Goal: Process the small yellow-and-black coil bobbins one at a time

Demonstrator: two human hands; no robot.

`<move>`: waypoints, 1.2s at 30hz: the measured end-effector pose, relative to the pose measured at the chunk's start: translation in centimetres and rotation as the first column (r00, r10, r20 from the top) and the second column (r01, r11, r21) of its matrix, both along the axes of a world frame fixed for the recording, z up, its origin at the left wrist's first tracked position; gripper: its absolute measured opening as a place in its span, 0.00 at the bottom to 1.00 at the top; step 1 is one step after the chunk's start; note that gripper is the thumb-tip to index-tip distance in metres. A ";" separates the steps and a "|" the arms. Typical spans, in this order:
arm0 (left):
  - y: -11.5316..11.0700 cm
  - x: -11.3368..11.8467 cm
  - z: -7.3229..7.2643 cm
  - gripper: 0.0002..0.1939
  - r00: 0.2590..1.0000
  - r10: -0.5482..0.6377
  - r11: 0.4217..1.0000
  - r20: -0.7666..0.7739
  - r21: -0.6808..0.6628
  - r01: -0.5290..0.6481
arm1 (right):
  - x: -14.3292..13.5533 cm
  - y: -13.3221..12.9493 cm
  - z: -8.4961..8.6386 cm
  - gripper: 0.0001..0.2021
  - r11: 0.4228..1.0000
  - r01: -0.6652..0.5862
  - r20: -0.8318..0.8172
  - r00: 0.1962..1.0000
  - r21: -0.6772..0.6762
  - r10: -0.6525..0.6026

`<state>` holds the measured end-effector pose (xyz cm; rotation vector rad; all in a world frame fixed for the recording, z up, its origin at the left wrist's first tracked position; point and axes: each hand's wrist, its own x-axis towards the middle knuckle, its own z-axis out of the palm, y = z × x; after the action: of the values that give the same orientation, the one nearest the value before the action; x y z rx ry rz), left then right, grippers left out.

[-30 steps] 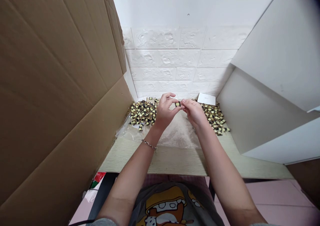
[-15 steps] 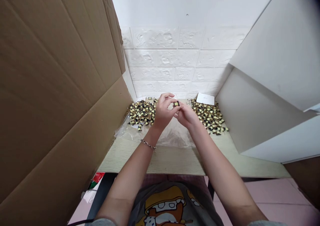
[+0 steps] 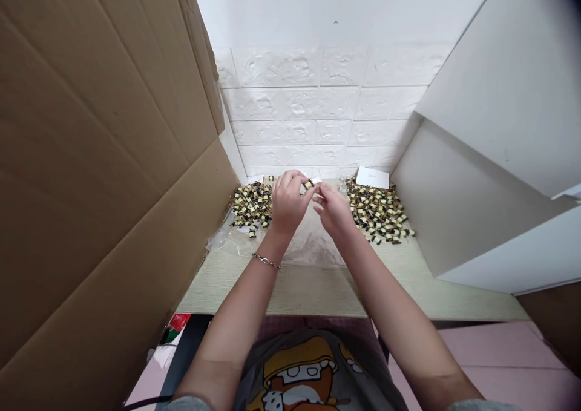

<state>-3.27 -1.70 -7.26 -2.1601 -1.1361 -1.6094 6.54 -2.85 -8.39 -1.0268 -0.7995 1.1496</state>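
Note:
My left hand is closed in a pinch on a small transformer, which has a yellow-wrapped middle and black ends. It is held tilted above the middle of the table. My right hand is beside it, its thumb and forefinger pressed together at the transformer's right end. Whatever sits between those fingertips is too small to make out. Similar yellow and black transformers lie in a left pile, partly hidden behind my left hand, and in a right pile beyond my right hand.
A clear plastic sheet lies on the pale wooden table under my hands. A white paper card rests behind the right pile. Tall cardboard stands at left, white panels at right, and a white brick-pattern wall behind.
Both hands have shifted slightly left with the transformer. It has turned from nearly level to tilted, and the left fingers have curled more closely around it.

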 end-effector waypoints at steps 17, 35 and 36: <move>0.6 -0.4 -0.7 0.08 0.980 0.160 0.987 -0.116 -0.011 -0.162 | 1.4 -1.7 1.3 0.06 0.801 0.072 0.752 0.303 0.595 -0.586; 0.5 0.3 -0.9 0.10 0.990 0.014 0.997 -0.139 -0.077 -0.025 | 2.0 -1.1 1.1 0.05 0.818 0.161 0.748 0.337 0.553 -0.572; 0.4 0.3 -0.8 0.11 0.993 -0.004 0.997 -0.117 -0.075 -0.005 | 2.0 -1.2 1.1 0.06 0.810 0.169 0.738 0.340 0.562 -0.583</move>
<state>-2.99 -1.25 -8.10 -2.2672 -1.1789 -1.4406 8.58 -4.02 -7.25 -1.3760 -1.4526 -0.1363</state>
